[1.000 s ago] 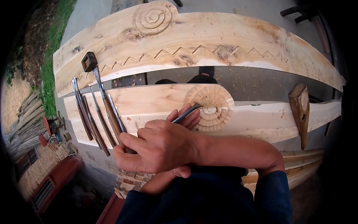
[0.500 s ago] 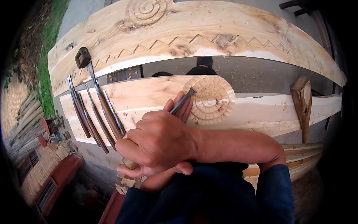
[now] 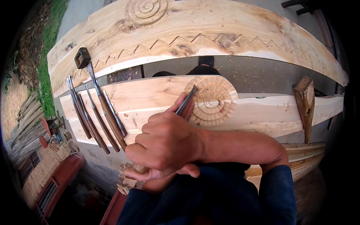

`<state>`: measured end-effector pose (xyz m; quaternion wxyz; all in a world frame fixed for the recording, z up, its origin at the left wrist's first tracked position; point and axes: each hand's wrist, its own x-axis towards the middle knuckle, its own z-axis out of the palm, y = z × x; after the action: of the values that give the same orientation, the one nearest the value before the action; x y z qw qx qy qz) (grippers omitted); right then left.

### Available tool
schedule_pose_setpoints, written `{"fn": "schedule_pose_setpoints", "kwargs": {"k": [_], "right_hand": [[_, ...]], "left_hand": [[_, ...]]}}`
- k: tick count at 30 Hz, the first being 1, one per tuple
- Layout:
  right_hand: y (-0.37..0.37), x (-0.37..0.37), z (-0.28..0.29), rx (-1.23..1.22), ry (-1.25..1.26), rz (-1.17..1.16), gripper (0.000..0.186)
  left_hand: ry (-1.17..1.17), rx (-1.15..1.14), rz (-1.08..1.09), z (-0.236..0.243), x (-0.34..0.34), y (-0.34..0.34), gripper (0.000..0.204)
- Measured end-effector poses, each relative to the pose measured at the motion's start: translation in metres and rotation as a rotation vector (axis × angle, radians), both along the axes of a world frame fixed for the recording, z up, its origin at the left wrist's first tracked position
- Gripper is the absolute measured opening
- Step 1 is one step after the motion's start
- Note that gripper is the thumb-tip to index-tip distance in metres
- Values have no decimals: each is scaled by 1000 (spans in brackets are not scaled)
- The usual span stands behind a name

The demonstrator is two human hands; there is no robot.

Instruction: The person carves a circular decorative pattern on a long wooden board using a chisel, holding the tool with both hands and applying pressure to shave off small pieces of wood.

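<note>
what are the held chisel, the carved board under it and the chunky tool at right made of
Held chisel: shaft probably steel, by its dark grey, dull sheen.
Carved board: pale, seemingly unvarnished wood, by its grain and knots.
Chunky tool: likely wood, worn-looking, by its streaked brown surface.

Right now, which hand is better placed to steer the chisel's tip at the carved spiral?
Probably the left: the left hand has its fingers at the metal shank of the chisel, near its tip and the carved spiral; the right hand holds it farther back.
</note>
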<state>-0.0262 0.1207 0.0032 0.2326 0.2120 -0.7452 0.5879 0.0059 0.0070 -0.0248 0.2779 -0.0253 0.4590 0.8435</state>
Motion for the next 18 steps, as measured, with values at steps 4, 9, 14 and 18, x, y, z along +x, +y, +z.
{"fn": "schedule_pose_setpoints", "kwargs": {"k": [4, 9, 14, 18], "right_hand": [[-1, 1, -1, -10, 9, -6, 48], [-1, 1, -2, -31, 2, 0, 48], [0, 1, -1, -38, -22, 17, 47], [0, 0, -1, -34, -23, 10, 47]], "left_hand": [[7, -5, -4, 1, 0, 0, 100], [15, -10, -11, 0, -1, 1, 103], [21, -16, -16, 0, -2, 1, 105], [23, -14, -19, 1, -3, 1, 107]]}}
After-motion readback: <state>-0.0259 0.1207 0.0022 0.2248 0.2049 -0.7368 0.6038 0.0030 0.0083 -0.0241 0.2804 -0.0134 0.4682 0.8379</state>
